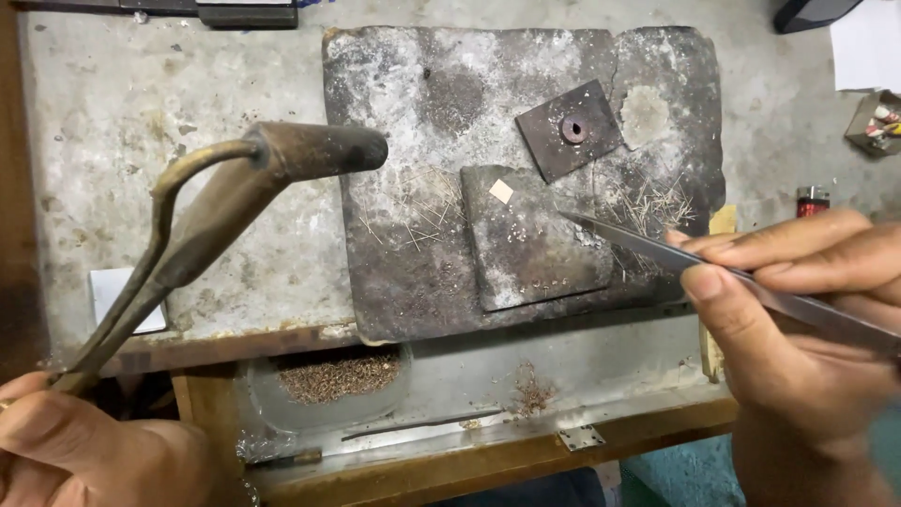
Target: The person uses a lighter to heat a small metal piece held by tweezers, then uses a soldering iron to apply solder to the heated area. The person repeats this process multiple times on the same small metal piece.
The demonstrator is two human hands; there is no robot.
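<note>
A small cardboard packet (878, 122) lies at the far right edge of the bench (235, 103), brown outside, open at the top, with bits of red, white and green showing inside (too small to make out further). Just above it, in the upper right corner, rests a plain white sheet of paper (863, 45), cut off by the frame. A white card (111, 293) sits near the bench's left front edge, partly hidden behind a metal tool. No screens or signs are in view.
</note>
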